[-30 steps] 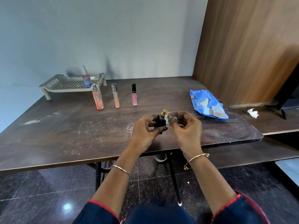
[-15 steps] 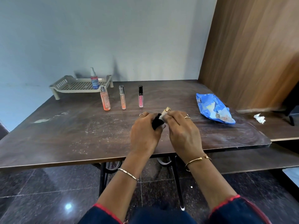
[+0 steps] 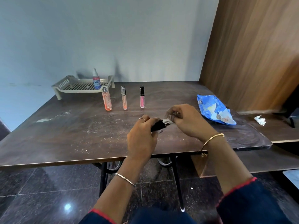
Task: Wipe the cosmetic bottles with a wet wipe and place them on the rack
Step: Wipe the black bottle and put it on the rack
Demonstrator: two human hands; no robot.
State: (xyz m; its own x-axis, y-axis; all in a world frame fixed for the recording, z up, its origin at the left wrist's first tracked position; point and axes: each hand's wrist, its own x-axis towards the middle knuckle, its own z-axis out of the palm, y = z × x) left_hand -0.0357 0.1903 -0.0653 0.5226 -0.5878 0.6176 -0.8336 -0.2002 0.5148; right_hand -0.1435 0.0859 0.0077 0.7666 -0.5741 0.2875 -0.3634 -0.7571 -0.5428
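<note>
My left hand [image 3: 142, 135] grips a small black bottle [image 3: 158, 126], tilted so its top points right. My right hand [image 3: 186, 120] pinches a white wet wipe [image 3: 168, 121] around the bottle's top end. Both hands hover above the table's near middle. Three upright bottles stand in a row farther back: an orange spray bottle [image 3: 107, 99], a peach tube [image 3: 124, 98] and a pink gloss tube with a black cap [image 3: 142, 97]. The beige perforated rack [image 3: 68, 84] sits at the back left with a blue-labelled spray bottle [image 3: 96, 79] standing on it.
A blue wet-wipe pack [image 3: 213, 109] lies on the dark brown table [image 3: 64, 131] to the right. A crumpled white wipe [image 3: 260, 120] lies on a lower side surface at far right. A wooden panel [image 3: 252, 54] rises behind it. The table top is dusty.
The bottle has tipped from nearly upright to lying sideways in my left hand, and my right hand has slid the wipe along to its top end. The gold cap is now covered.
</note>
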